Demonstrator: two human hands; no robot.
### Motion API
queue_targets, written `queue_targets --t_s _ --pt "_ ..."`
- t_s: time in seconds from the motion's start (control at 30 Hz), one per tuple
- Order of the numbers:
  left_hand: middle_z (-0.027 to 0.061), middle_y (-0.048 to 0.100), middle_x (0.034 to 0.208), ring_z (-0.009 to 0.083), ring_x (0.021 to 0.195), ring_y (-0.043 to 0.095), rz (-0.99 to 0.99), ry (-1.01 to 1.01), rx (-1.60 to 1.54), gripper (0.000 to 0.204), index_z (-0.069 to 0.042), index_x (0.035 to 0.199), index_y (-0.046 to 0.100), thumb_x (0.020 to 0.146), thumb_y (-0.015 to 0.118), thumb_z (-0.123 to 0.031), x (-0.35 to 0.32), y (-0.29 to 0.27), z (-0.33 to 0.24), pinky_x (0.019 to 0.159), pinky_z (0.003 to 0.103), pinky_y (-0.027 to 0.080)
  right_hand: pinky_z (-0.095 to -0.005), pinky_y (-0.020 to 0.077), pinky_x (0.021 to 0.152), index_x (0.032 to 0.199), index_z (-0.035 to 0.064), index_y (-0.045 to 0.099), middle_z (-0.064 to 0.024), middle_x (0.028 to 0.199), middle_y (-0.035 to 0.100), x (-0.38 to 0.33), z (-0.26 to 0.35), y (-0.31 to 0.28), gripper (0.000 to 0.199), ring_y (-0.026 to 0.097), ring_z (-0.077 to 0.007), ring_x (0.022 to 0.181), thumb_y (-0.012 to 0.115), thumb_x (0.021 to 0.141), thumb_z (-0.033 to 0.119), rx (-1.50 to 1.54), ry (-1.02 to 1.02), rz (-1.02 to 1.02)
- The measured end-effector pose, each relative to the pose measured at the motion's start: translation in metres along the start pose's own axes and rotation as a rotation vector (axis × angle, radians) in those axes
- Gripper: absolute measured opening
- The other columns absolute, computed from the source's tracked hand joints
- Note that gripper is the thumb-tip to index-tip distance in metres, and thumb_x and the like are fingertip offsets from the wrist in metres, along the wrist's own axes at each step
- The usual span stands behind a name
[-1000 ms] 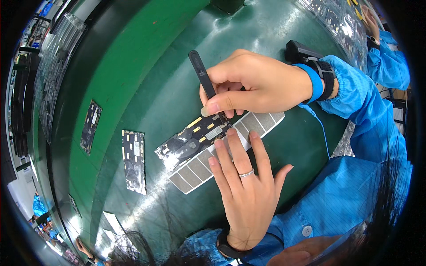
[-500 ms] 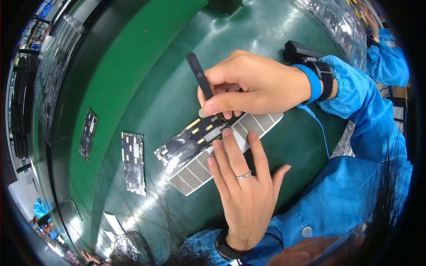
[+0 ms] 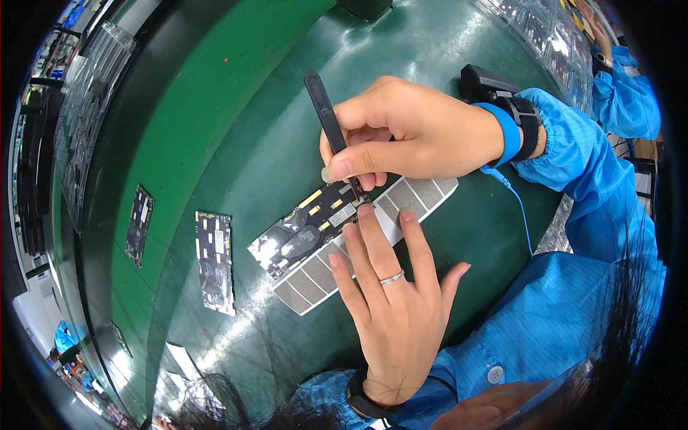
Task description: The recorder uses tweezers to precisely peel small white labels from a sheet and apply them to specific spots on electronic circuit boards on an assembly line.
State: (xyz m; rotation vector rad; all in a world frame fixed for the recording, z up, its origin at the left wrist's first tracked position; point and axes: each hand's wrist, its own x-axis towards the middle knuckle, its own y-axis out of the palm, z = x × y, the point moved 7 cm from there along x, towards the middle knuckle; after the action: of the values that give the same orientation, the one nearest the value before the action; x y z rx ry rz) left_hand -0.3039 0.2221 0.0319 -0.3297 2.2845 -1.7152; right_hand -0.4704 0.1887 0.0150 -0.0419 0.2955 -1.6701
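Note:
My right hand (image 3: 408, 136) pinches black tweezers (image 3: 326, 118) between thumb and fingers, their tips down at the right end of a circuit board (image 3: 315, 218). This narrow dark board carries small yellow and pale patches and lies slanted on the green table. My left hand (image 3: 401, 308) is open and spread flat, with fingertips at the board's near right edge and on a strip of grey rectangular stickers on white backing (image 3: 304, 282). That strip lies along the board's near side, partly hidden under my left fingers. The tweezer tips' exact contact is too small to tell.
Another circuit board (image 3: 215, 261) lies to the left on the table. A further board (image 3: 140, 226) rests on the bright green belt (image 3: 208, 86). A blue cord (image 3: 512, 193) runs from my right wrist. Clear plastic trays (image 3: 534, 36) and a co-worker's blue sleeve (image 3: 627, 93) are at the far right.
The board on the green belt has slid slightly toward the near side. My right hand and the tweezers have shifted a little, the tweezers now more upright. My left hand has barely moved.

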Motion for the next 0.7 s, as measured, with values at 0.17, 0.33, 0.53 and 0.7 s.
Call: queue_targets --t_s 0.17,0.33,0.53,0.7 --pt "0.0292 0.047 0.156 0.0433 0.140 0.053 0.001 -0.001 0.007 0.083 -0.011 0.145 0.059 0.087 0.070 -0.069 -0.0011 -0.0014 0.0018 0.120 0.059 0.035 -0.0275 0.0528 0.061 0.100 -0.0030 0.071 -0.0060 0.073 0.068 0.0024 0.0022 0.0020 0.030 0.066 -0.0104 0.067 0.071 0.105 0.026 -0.014 -0.038 0.004" --pt "0.0289 0.047 0.156 0.0431 0.140 0.053 0.011 -0.004 0.010 0.083 -0.011 0.145 0.059 0.087 0.070 -0.069 -0.0006 -0.0008 0.0014 0.120 0.059 0.034 -0.0278 0.0528 0.060 0.098 -0.0036 0.071 -0.0071 0.072 0.068 0.0028 0.0023 0.0027 0.030 0.066 -0.0113 0.066 0.071 0.104 0.026 -0.031 -0.050 -0.008" --pt "0.0288 0.047 0.156 0.0428 0.140 0.053 0.029 0.004 0.016 0.085 -0.011 0.146 0.058 0.086 0.070 -0.070 0.0015 0.0022 0.0016 0.120 0.059 0.034 -0.0271 0.0538 0.061 0.100 -0.0020 0.069 -0.0072 0.077 0.071 0.0027 -0.0014 0.0013 0.019 0.067 -0.0121 0.067 0.069 0.105 0.017 -0.072 -0.050 0.015" --pt "0.0287 0.047 0.155 0.0412 0.137 0.055 0.032 0.002 0.004 0.085 -0.011 0.147 0.058 0.086 0.070 -0.069 0.0021 0.0032 0.0039 0.119 0.058 0.036 -0.0272 0.0528 0.060 0.100 -0.0021 0.069 -0.0069 0.075 0.070 0.0043 -0.0016 0.0013 0.021 0.066 -0.0120 0.065 0.069 0.105 0.019 -0.086 -0.068 0.015"
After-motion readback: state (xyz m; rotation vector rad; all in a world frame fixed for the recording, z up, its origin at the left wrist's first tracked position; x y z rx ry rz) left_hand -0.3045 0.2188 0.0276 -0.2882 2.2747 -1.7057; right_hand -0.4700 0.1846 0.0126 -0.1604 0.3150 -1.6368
